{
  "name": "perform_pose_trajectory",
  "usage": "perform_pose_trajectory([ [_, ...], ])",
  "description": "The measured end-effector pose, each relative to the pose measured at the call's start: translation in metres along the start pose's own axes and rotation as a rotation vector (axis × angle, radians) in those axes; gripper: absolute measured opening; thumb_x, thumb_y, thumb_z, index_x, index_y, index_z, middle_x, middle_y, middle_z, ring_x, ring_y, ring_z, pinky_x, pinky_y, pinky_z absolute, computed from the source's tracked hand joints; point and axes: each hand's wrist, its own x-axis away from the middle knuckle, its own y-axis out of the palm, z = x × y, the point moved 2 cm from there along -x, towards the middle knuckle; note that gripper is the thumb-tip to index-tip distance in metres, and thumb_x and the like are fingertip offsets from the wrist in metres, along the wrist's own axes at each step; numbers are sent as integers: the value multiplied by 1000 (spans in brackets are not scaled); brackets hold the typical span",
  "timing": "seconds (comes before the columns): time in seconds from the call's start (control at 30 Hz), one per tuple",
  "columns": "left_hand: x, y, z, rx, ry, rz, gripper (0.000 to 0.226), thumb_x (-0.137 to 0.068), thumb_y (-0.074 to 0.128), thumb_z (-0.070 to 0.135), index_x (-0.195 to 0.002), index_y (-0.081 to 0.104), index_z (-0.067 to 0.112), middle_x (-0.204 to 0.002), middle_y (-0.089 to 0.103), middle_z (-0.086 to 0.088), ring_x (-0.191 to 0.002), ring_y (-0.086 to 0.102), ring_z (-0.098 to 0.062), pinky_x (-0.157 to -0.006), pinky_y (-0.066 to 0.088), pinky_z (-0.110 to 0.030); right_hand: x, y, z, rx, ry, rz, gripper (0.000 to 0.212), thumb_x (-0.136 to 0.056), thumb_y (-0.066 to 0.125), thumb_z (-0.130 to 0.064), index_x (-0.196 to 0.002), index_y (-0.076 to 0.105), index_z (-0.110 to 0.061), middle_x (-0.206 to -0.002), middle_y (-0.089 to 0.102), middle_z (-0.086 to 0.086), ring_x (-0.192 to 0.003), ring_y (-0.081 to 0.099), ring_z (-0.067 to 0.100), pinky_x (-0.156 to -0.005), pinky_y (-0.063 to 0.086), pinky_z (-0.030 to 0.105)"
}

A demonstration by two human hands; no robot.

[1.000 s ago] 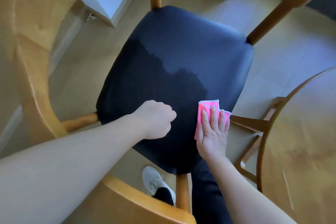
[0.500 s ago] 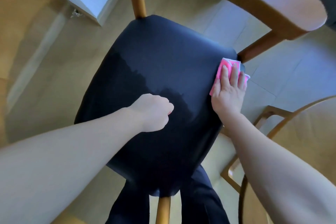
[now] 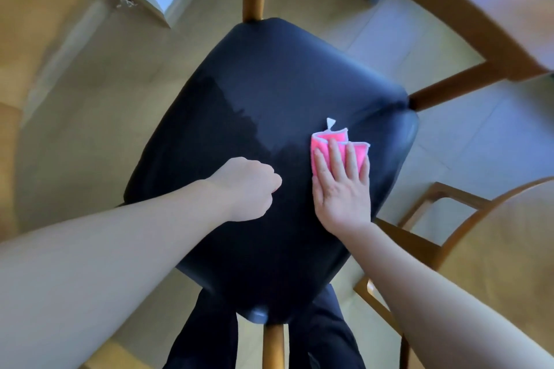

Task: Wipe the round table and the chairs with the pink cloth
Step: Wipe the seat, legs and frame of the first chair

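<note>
since half a second ago the right hand [image 3: 341,189] slid the folded pink cloth [image 3: 338,147] back from the dark padded chair seat [image 3: 269,93]'s far-right corner; fingers [image 3: 334,159] flat on it. left hand [image 3: 245,189] fisted, empty. seat-wiping underway; next, unwiped left side.

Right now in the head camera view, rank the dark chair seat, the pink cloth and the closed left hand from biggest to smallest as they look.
1. Dark chair seat, by far the largest.
2. Left hand, a closed fist.
3. Pink cloth, partly hidden under the right hand, so its full size is unsure.
</note>
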Motion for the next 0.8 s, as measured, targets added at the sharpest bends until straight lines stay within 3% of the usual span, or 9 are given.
perform_pose_trajectory([
  [0.13, 4, -1, -5, 3, -13, 0, 24, -91, 38, 17, -100, 60, 18, -96, 59, 4, -85, 57, -21, -68, 38, -31, 21, 13, -17, 59, -204, -26, 53, -100, 36, -37, -149, 40, -16, -155, 36, 11, -144, 24, 42, -116, 14, 62],
  [0.47, 10, 6, -22, 52, -27, 34, 24, -91, 39, 20, -102, 60, 18, -97, 58, 6, -87, 57, -21, -76, 45, -34, -6, 1, 11, 97, -397, 112, 48, -99, 46, -34, -144, 48, -19, -151, 43, 10, -138, 36, 43, -110, 27, 61],
  [0.6, 16, 10, -26, 69, -28, 39, 24, -91, 40, 19, -103, 61, 19, -97, 58, 6, -87, 57, -21, -76, 45, -32, -35, -10, 24, 118, -247, 88, 48, -99, 42, -35, -146, 45, -22, -153, 40, 10, -141, 32, 42, -113, 23, 60],
  [0.73, 18, 11, -29, 96, -44, 40, 24, -91, 39, 18, -101, 61, 20, -95, 58, 7, -86, 56, -20, -78, 46, -33, -80, -30, 51, 82, 17, -9, 54, -102, 18, -46, -155, 12, -36, -164, 9, 1, -150, 4, 32, -120, 1, 53],
  [0.8, 19, 12, -29, 102, -43, 44, 24, -91, 39, 18, -100, 61, 19, -95, 58, 7, -86, 57, -20, -80, 46, -34, -97, -41, 63, 59, 109, -4, 54, -102, 14, -48, -155, 5, -38, -164, 3, -2, -151, 0, 30, -121, -3, 49],
])
